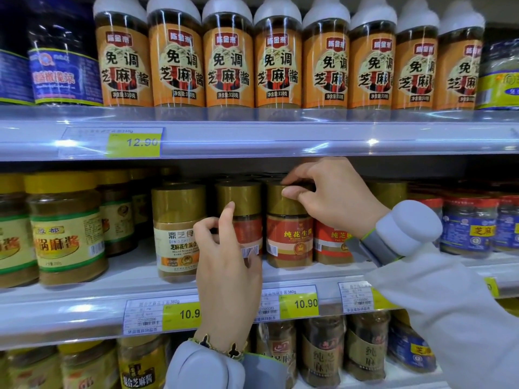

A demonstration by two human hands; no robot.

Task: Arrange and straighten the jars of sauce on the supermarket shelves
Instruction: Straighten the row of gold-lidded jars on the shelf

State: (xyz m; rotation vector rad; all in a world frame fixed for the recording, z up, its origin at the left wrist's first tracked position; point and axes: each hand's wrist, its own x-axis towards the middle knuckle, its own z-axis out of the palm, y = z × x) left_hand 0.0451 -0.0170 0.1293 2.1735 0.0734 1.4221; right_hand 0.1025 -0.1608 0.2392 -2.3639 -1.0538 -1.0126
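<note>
Middle shelf [84, 301], gold-lidded jars in a row. Right hand [334, 197] grips the gold lid [283, 203] of the red-label peanut jar [289, 240]; thumb and fingers curl round the lid from above. Left hand [227, 265] is at the neighbouring jar [241, 217], index finger raised against its lid, thumb and other fingers curled at the label; a firm grip cannot be confirmed.

Judgement: jars look like glass, full of paste, so heavy for their size, rigid, breakable if knocked off the shelf edge. Smooth lids and glossy labels may slip. Best hold: around the lid for turning, around the body for sliding. Cream-label jar [177, 234] stands just left, label facing out.
</note>
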